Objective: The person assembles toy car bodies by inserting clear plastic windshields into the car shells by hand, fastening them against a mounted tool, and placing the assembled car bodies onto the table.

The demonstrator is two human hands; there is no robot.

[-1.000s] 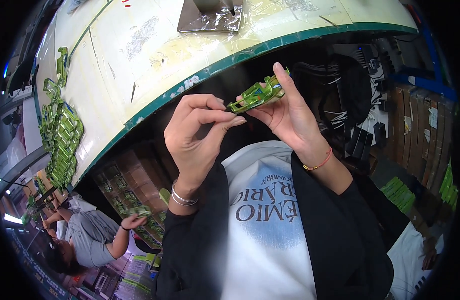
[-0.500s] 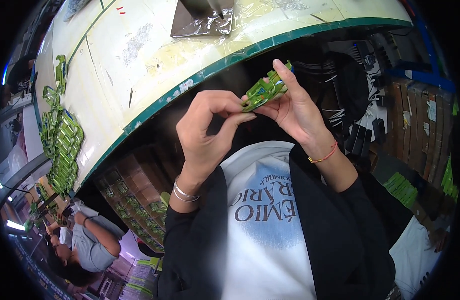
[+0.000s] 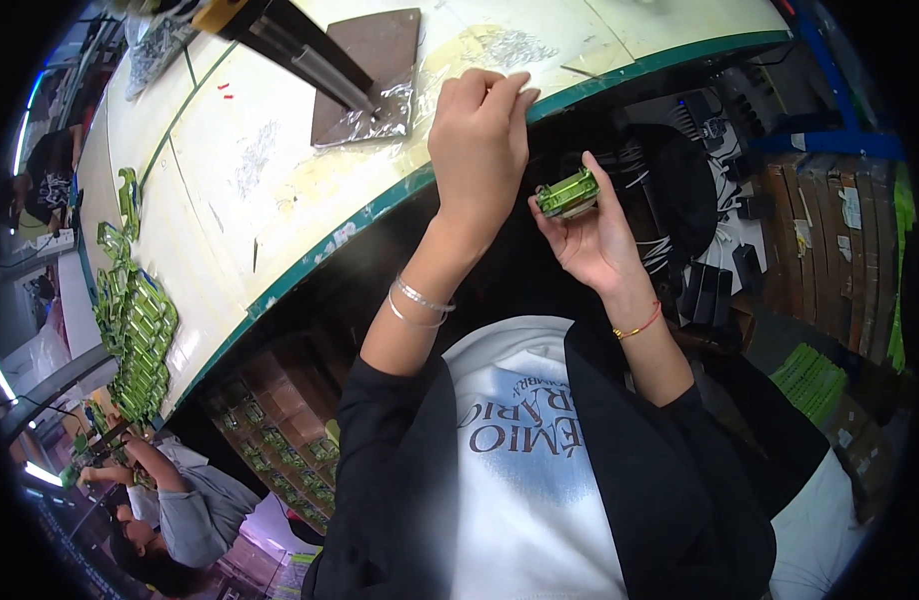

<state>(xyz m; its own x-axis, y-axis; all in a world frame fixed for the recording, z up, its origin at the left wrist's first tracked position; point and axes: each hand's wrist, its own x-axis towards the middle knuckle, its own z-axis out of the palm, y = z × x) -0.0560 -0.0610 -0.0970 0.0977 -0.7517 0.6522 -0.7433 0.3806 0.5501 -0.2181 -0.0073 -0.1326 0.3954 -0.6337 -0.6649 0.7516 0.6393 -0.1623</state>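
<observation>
A small green moulded plastic part point(image 3: 568, 193), ribbed and shaped like a toy car body, sits in my right hand point(image 3: 602, 248). The thumb and fingers grip it from both sides, just off the table's green edge. My left hand point(image 3: 480, 140) is raised over that edge, back of the hand up. Its thumb and fingertips are pinched together; whatever may be between them is too small to make out. At the left end of the pale table point(image 3: 205, 205) lies a heap of similar green parts point(image 3: 140, 330).
Left of my left hand, a dark metal post point(image 3: 310, 65) stands over a brown board point(image 3: 400, 60) partly wrapped in film. A thin dark sliver point(image 3: 256, 255) lies on the tabletop. A partitioned carton point(image 3: 280, 400) holds green parts. Brown cartons point(image 3: 800, 260) stand at right; a co-worker point(image 3: 195, 510) sits lower left.
My left hand has let go of the green part and moved up and forward over the table edge. My right hand keeps the part, now turned and slightly lower.
</observation>
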